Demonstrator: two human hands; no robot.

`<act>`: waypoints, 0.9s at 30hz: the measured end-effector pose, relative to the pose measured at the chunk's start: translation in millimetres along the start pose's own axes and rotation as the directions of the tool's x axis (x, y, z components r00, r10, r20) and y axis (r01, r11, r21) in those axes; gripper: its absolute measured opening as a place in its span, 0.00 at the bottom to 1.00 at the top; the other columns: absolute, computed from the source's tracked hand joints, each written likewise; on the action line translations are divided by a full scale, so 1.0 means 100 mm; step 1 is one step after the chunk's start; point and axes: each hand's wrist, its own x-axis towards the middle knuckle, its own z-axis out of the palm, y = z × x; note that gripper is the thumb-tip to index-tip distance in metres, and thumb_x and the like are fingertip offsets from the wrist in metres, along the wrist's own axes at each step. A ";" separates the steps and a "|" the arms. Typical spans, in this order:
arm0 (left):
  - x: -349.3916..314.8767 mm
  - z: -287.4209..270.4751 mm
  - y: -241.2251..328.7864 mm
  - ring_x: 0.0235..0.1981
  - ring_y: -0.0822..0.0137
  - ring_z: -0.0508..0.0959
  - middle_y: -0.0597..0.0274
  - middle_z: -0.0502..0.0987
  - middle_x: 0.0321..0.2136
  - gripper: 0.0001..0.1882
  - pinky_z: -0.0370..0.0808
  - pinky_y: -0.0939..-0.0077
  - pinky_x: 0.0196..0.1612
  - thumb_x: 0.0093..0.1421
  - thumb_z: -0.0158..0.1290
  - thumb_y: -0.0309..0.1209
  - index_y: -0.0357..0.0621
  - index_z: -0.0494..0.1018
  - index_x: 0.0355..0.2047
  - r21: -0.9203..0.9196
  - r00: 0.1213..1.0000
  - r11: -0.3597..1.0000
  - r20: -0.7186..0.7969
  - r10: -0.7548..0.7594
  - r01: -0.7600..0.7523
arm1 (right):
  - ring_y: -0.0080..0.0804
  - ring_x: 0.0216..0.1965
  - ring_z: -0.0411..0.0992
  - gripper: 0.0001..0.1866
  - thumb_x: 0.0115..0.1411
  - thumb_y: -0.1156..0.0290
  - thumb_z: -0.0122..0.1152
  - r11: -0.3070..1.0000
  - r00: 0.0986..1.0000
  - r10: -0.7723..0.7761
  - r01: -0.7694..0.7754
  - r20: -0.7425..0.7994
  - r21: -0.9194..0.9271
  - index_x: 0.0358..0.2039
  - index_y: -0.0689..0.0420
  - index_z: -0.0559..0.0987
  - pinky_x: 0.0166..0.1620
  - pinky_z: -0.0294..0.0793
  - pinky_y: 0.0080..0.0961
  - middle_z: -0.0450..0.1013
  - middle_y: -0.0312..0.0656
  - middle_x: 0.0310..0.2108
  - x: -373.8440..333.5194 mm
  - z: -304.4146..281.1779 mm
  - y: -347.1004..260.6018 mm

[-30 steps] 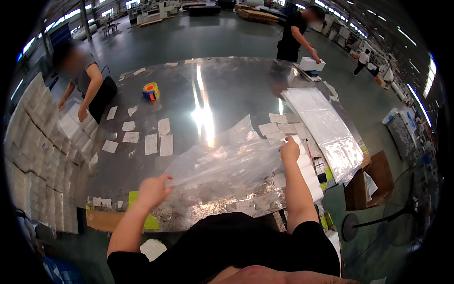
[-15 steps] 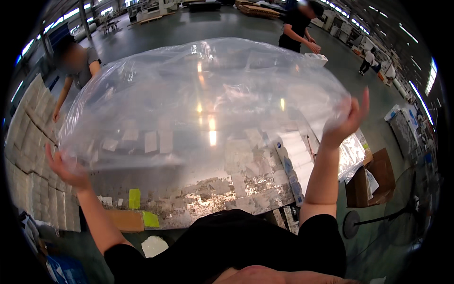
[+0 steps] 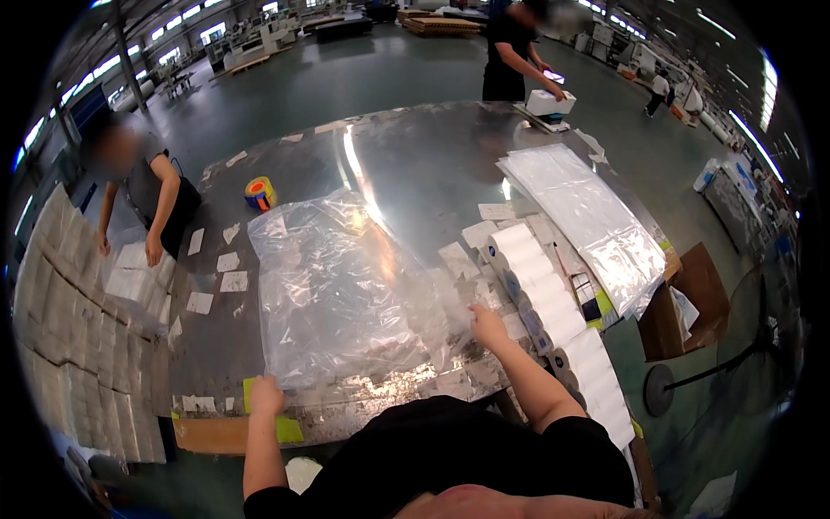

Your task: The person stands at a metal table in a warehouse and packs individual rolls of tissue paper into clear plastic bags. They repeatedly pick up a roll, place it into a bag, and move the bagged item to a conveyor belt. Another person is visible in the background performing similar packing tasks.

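Note:
A large clear plastic bag lies crinkled and flattened on the metal-topped table. At its near left corner, by the table's front edge, my left hand is closed on the film. My right hand is closed at the bag's right side, where the film is blurred and hard to make out. Just right of that hand lies a long row of white rolls, with a second row of white rolls nearer to me.
A stack of flat clear bags lies at the right. A yellow tape roll sits far left. Wrapped white packs are piled left, beside a co-worker. Another person handles a white box at the far edge. An open carton stands right.
Both hands have come down and closer together, bringing the raised, billowing bag flat onto the table. The far co-worker now has a hand on the white box.

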 end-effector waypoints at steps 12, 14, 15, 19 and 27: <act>0.16 0.79 1.06 0.35 0.45 0.75 0.43 0.76 0.31 0.12 0.71 0.54 0.40 0.55 0.49 0.35 0.38 0.71 0.32 -0.278 0.999 0.959 -0.017 0.049 -0.052 | 0.52 0.44 0.70 0.24 0.51 0.73 0.49 0.997 0.996 0.071 -0.070 -0.060 0.026 0.51 0.58 0.69 0.47 0.69 0.42 0.72 0.55 0.42 -0.45 0.47 0.10; 0.11 0.82 1.16 0.34 0.44 0.76 0.43 0.76 0.30 0.13 0.71 0.53 0.38 0.56 0.48 0.37 0.39 0.70 0.32 -0.330 0.999 0.944 -0.036 0.009 -0.020 | 0.51 0.45 0.70 0.25 0.51 0.74 0.49 0.994 0.995 0.100 -0.099 -0.027 0.050 0.52 0.58 0.69 0.48 0.69 0.42 0.72 0.54 0.41 -0.48 0.44 0.09; 0.11 0.86 1.16 0.34 0.44 0.76 0.43 0.76 0.31 0.13 0.71 0.53 0.38 0.57 0.47 0.38 0.40 0.70 0.32 -0.331 0.999 0.944 -0.034 -0.014 0.002 | 0.50 0.44 0.70 0.25 0.50 0.75 0.49 0.990 0.993 0.112 -0.110 -0.019 0.089 0.52 0.57 0.69 0.47 0.69 0.41 0.72 0.54 0.40 -0.47 0.41 0.08; 0.18 0.91 1.13 0.33 0.44 0.76 0.43 0.77 0.29 0.15 0.72 0.52 0.37 0.58 0.46 0.41 0.40 0.71 0.32 -0.290 0.998 0.956 -0.039 -0.045 0.032 | 0.48 0.43 0.70 0.27 0.49 0.76 0.50 0.980 0.985 0.031 0.003 -0.170 0.197 0.53 0.57 0.69 0.46 0.69 0.39 0.72 0.54 0.40 -0.34 0.19 0.33; 0.34 1.02 1.06 0.31 0.43 0.76 0.43 0.77 0.28 0.16 0.71 0.50 0.35 0.58 0.47 0.42 0.40 0.71 0.31 -0.280 0.996 0.959 -0.067 -0.062 0.040 | 0.50 0.53 0.61 0.36 0.48 0.63 0.63 0.972 0.872 0.138 -0.210 -0.470 -0.103 0.56 0.60 0.63 0.55 0.61 0.38 0.65 0.52 0.50 0.23 -0.94 1.34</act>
